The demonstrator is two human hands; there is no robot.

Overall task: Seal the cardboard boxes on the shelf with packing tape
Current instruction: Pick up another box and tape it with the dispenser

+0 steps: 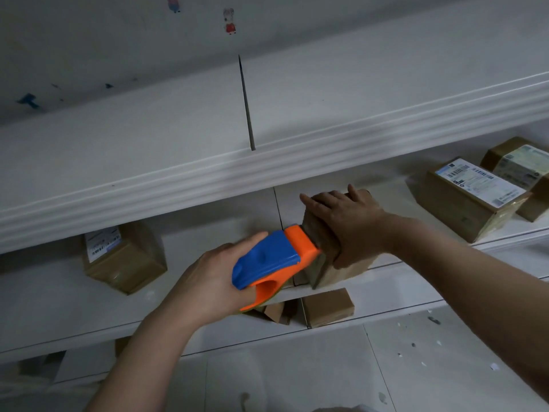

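Note:
A small brown cardboard box (319,230) stands at the front edge of the white middle shelf (208,292). My right hand (347,221) lies over its top and grips it, fingers wrapped down its far and near sides. My left hand (208,278) grips a blue and orange tape dispenser (276,260), whose orange nose touches the box's left face. The tape roll itself is hidden by the dispenser and my hand.
A labelled box (124,257) sits on the same shelf to the left, two labelled boxes (469,200) (523,171) to the right. Small boxes (326,307) lie on the lower shelf. A thick white upper shelf (267,162) overhangs. Tiled floor (386,367) lies below.

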